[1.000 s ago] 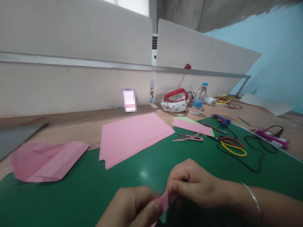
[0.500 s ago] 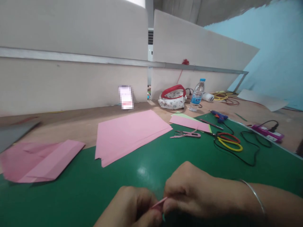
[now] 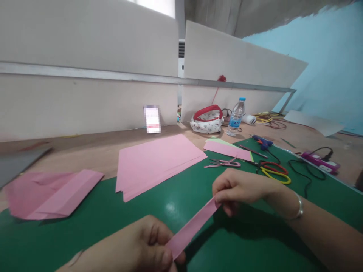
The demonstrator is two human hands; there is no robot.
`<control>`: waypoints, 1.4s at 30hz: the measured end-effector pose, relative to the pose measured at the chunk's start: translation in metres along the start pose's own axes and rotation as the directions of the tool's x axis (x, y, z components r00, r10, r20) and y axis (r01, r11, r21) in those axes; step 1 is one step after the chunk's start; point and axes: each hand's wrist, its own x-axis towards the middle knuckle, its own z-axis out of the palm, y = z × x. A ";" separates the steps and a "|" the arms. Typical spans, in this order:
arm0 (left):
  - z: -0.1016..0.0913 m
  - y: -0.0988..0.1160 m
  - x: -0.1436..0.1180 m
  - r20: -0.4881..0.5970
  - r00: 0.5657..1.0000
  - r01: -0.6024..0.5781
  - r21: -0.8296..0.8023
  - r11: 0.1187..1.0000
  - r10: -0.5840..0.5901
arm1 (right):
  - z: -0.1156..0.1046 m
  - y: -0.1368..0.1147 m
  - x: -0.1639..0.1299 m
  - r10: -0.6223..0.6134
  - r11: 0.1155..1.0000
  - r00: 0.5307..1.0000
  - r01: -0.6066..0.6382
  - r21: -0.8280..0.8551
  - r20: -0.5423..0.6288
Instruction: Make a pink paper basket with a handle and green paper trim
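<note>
A narrow folded pink paper strip (image 3: 193, 226) is stretched between my two hands above the green mat (image 3: 99, 223). My left hand (image 3: 138, 247) pinches its near end at the bottom of the view. My right hand (image 3: 241, 187), with a silver bracelet on the wrist, pinches the far end between thumb and fingers.
A stack of pink sheets (image 3: 157, 160) lies ahead, folded pink paper (image 3: 53, 192) at the left. Pink scissors (image 3: 224, 163), red-and-yellow scissors (image 3: 273, 172), a blue glue gun (image 3: 262, 142), black cable, a water bottle (image 3: 236, 118) and a red-trimmed pouch (image 3: 206, 121) lie at the right. White partitions stand behind.
My hands were close together over the bunched strip; the right hand has since moved up and away, drawing the pink strip out to its length.
</note>
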 end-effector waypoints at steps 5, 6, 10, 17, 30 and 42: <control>0.012 0.007 0.006 0.021 0.999 0.031 -0.098 0.995 -0.029 | 0.042 -0.006 0.012 -0.392 0.664 0.909 0.175 -0.726 -0.139; 0.015 0.008 0.007 0.044 0.999 0.031 -0.130 0.991 -0.026 | 0.052 -0.007 0.013 -0.421 0.604 0.897 0.167 -0.779 -0.134; 0.015 0.010 0.006 0.091 0.994 0.069 -0.189 0.980 -0.052 | 0.066 -0.006 0.014 -0.419 0.646 0.896 0.177 -0.743 -0.151; -0.010 0.018 -0.001 -0.098 0.994 0.041 -0.137 0.990 -0.055 | 0.013 0.006 0.008 -0.200 0.905 0.966 0.116 -0.409 -0.167; -0.039 0.035 -0.015 -0.659 0.725 -0.403 -0.172 0.899 0.199 | -0.003 0.009 0.017 0.107 0.994 0.927 -0.110 0.013 -0.360; -0.036 0.021 -0.008 -0.784 0.570 -0.771 -0.408 0.488 0.245 | 0.029 0.030 0.036 0.115 0.760 0.956 0.092 0.643 -0.271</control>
